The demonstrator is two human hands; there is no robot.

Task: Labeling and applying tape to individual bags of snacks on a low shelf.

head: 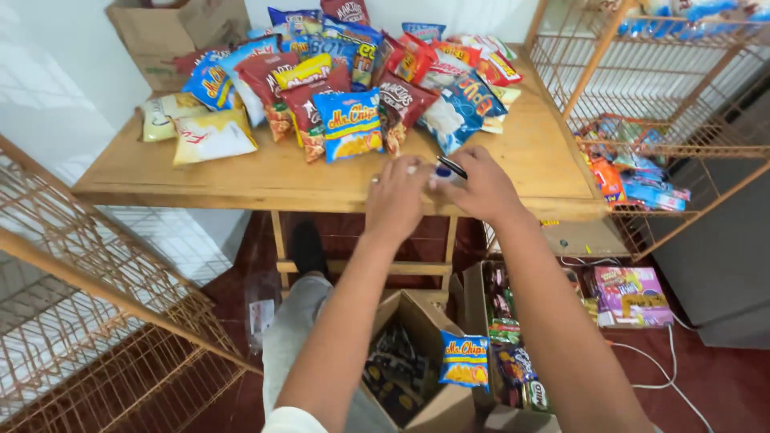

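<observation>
The right hand [480,188] grips a thin black pen [451,167] over the wooden table [273,172], its long axis pointing up-left toward the glossy snack bags [350,124]. The left hand [395,196] pinches something small; I cannot tell what.

The small white object [423,170] between the hands is mostly covered by the fingers, so its kind cannot be told. Only the tip of the black marker [451,167] is seen. The cardboard box [172,36] at the far corner and the wire rack [666,72] are cut off by the upper edge. Packets at the back of the snack pile [337,72] are overlapped by nearer ones.
</observation>
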